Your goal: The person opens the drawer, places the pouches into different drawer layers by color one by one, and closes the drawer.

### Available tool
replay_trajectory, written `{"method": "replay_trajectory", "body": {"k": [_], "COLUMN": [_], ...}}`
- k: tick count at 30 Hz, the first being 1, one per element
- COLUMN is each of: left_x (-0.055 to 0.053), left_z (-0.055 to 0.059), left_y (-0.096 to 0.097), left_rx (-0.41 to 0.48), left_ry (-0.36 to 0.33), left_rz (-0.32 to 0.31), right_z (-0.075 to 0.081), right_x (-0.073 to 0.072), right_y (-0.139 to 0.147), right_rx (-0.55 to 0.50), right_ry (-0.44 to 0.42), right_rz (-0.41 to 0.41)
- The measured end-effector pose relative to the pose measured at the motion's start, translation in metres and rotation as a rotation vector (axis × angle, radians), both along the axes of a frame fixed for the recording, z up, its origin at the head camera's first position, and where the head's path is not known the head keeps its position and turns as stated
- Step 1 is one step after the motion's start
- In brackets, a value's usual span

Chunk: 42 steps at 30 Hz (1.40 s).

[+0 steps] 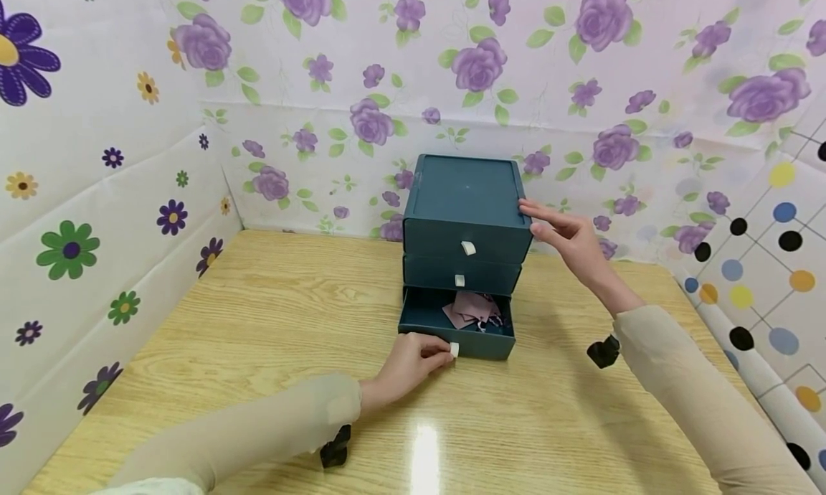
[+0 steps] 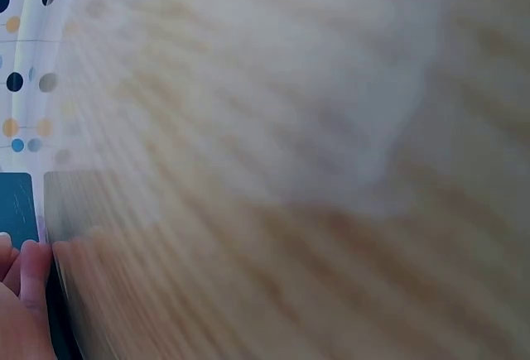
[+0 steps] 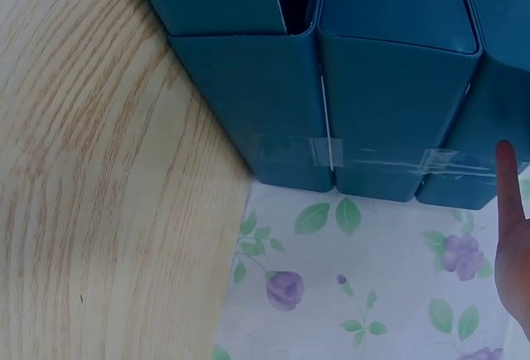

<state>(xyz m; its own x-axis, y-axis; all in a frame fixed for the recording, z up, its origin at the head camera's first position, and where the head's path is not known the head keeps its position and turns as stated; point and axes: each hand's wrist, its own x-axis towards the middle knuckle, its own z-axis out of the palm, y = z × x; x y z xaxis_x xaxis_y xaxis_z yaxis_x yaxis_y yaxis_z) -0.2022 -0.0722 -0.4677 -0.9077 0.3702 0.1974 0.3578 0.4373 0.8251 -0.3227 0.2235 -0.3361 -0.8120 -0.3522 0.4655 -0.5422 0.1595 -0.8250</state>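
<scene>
A dark teal three-drawer box (image 1: 467, 190) stands on the table, its bottom drawer (image 1: 487, 346) pulled out. Inside that drawer lie several pale pink cards or tags (image 1: 473, 308) with dark and white bits beside them. My left hand (image 1: 409, 366) pinches the white pull tab (image 1: 454, 349) on the drawer's front between thumb and fingers. Along the top right edge of the box rests my right hand (image 1: 574, 244), fingers mostly straight. In the right wrist view one finger (image 3: 507, 174) of it lies against the box's side. The left wrist view catches only part of the left hand (image 2: 25, 302).
The upper two drawers are closed, each with a white tab (image 1: 468, 248) in front. Clear tape (image 3: 373, 157) runs across the box's side. Behind the wooden table (image 1: 310, 301) hangs a flowered cloth (image 1: 361, 122), with patterned cloths at left and right.
</scene>
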Motion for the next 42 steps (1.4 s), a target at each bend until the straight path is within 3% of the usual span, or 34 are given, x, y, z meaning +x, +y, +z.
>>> {"method": "replay_trajectory", "body": {"k": [10, 24, 42], "left_x": [-0.013, -0.032, -0.056], "left_z": [0.003, 0.001, 0.002], "left_y": [0.001, 0.004, 0.009], "left_rx": [0.007, -0.055, -0.094], "left_ry": [-0.021, 0.081, 0.113], "left_rz": [-0.004, 0.064, 0.094], "right_z": [0.001, 0.001, -0.001], "right_x": [0.000, 0.000, -0.001], "right_y": [0.001, 0.001, 0.001], "right_rx": [0.008, -0.005, -0.016], "right_ry": [0.001, -0.010, -0.014], "right_rz": [-0.004, 0.013, 0.025]}}
